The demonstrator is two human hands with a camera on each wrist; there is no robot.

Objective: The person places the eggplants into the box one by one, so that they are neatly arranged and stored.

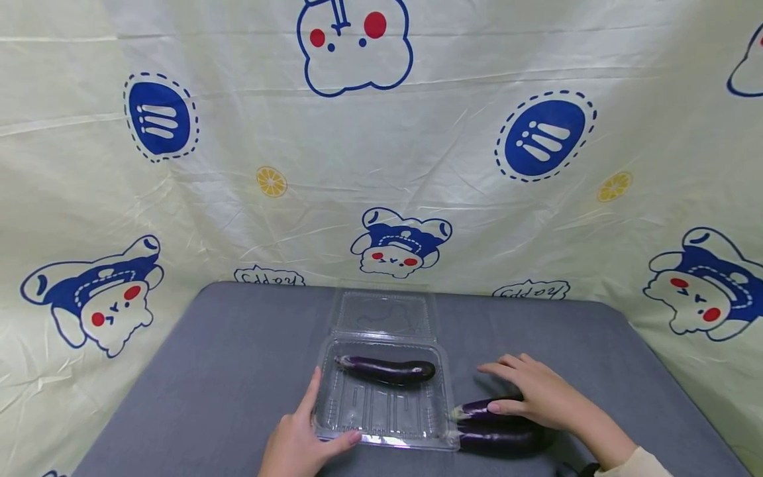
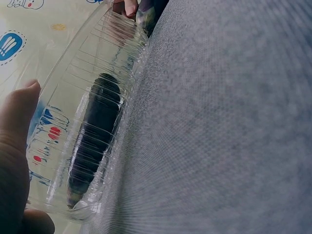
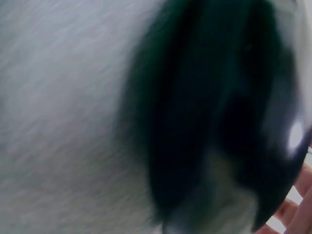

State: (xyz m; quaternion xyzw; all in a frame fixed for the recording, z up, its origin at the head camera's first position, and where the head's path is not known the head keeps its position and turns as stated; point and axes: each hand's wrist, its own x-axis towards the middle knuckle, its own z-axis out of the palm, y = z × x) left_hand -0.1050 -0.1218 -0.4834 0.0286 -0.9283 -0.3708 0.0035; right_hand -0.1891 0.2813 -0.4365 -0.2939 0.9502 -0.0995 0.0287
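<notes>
A clear plastic clamshell box (image 1: 387, 424) lies with its lid (image 1: 384, 311) folded back, one dark purple eggplant (image 1: 387, 371) inside near the hinge. My left hand (image 1: 301, 434) rests at the box's near left corner, fingers straight along the left side and thumb on the front rim. To the right of the box, two more eggplants lie side by side, a far eggplant (image 1: 473, 411) and a near eggplant (image 1: 501, 438). Over the far one is my right hand (image 1: 536, 391), thumb across its top and fingers stretched beyond it. Its fingertips (image 3: 287, 212) show past dark eggplant skin.
Grey cloth covers the table (image 1: 238, 371). A pale printed curtain (image 1: 441, 159) hangs behind it and along both sides. The opened lid reaches toward the back edge. A small black item (image 1: 587, 469) shows by the right sleeve (image 1: 638, 465).
</notes>
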